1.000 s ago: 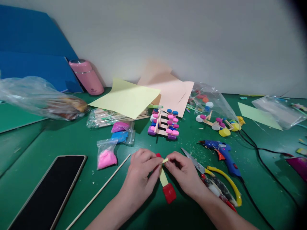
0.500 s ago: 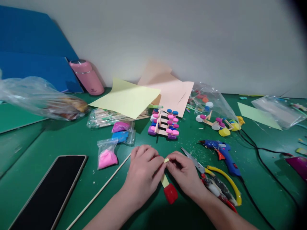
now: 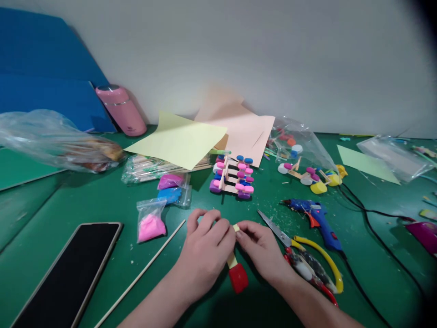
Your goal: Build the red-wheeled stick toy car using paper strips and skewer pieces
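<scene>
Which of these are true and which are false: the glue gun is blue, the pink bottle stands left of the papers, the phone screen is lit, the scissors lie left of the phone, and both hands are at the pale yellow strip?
The glue gun is blue: true.
The pink bottle stands left of the papers: true.
The screen of the phone is lit: false, it is dark.
The scissors lie left of the phone: false, they lie to its right, beyond the hands.
The left hand and right hand are both at the pale yellow strip: true.
</scene>
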A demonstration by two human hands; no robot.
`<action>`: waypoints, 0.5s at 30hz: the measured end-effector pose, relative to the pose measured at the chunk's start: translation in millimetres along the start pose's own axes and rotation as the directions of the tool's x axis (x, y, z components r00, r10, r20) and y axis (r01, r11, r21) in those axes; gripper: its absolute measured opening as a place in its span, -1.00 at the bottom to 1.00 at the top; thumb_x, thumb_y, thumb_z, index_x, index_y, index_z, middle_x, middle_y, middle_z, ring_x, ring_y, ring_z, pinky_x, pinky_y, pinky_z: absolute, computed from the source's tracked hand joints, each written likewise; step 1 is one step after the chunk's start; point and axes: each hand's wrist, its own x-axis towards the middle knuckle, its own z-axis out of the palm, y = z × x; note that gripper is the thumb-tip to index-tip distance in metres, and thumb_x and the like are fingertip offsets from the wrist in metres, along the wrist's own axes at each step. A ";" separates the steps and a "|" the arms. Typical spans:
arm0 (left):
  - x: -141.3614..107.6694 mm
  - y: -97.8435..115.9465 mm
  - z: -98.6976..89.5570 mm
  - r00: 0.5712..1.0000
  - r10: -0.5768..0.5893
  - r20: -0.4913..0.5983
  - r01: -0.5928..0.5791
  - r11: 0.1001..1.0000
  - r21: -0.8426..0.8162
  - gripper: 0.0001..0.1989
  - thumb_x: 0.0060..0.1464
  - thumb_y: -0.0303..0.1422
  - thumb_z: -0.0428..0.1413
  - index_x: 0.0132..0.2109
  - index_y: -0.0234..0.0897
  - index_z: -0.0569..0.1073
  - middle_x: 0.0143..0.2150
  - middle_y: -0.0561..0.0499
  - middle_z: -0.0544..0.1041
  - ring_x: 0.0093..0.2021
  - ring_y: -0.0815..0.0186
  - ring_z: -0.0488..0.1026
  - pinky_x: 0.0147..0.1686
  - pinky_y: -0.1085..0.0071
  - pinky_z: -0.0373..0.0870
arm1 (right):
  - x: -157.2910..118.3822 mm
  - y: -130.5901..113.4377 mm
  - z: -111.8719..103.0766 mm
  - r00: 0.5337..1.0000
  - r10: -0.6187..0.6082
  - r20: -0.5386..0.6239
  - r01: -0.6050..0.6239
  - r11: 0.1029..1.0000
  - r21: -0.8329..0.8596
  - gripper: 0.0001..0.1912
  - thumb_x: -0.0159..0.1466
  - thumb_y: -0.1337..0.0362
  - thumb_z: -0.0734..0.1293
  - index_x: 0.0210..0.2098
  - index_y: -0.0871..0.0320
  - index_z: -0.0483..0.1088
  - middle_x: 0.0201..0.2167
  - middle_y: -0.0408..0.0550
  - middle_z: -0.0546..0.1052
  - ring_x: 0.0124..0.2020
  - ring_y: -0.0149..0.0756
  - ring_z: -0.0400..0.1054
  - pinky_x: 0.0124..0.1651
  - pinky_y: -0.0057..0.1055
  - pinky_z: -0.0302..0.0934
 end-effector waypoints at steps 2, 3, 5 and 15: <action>-2.2 -0.5 0.4 1.000 0.022 0.000 -0.022 1.000 0.012 -0.89 0.03 -0.50 0.02 -0.36 -0.26 0.43 -0.39 -0.01 0.46 -0.23 0.20 0.28 -0.15 0.15 0.11 | -1.0 -2.2 -0.1 0.998 0.051 0.024 -0.053 0.994 0.091 -0.82 0.13 0.18 0.25 -0.44 0.18 0.38 -0.63 -0.23 0.25 -0.57 -0.47 0.12 -0.51 -0.52 0.04; -2.9 -0.4 0.3 1.000 0.028 -0.004 -0.028 0.999 0.017 -0.89 0.02 -0.50 0.02 -0.34 -0.27 0.43 -0.39 -0.02 0.47 -0.23 0.20 0.29 -0.14 0.15 0.11 | -1.5 -2.6 -0.3 0.996 0.086 0.037 -0.091 0.983 0.159 -0.83 0.12 0.19 0.26 -0.43 0.18 0.38 -0.65 -0.26 0.21 -0.62 -0.50 0.05 -0.57 -0.54 -0.04; -3.8 -0.1 0.0 0.999 0.040 -0.016 -0.040 0.999 0.022 -0.89 0.02 -0.51 0.02 -0.32 -0.29 0.43 -0.40 -0.02 0.47 -0.22 0.20 0.29 -0.12 0.15 0.10 | -2.3 -2.3 -1.2 0.986 0.150 0.071 -0.164 0.940 0.300 -0.85 0.11 0.22 0.28 -0.44 0.19 0.37 -0.66 -0.27 0.18 -0.64 -0.54 -0.04 -0.61 -0.55 -0.16; -0.5 3.9 -2.8 0.985 -0.132 -0.109 0.119 0.986 -0.115 -0.91 0.01 -0.49 0.05 -0.36 -0.26 0.43 -0.42 0.03 0.51 -0.27 0.23 0.31 -0.19 0.21 0.14 | -0.8 5.9 -1.1 0.987 0.153 0.047 -0.160 0.925 0.344 -0.86 0.12 0.21 0.31 -0.42 0.18 0.36 -0.63 -0.28 0.19 -0.63 -0.55 -0.09 -0.59 -0.53 -0.23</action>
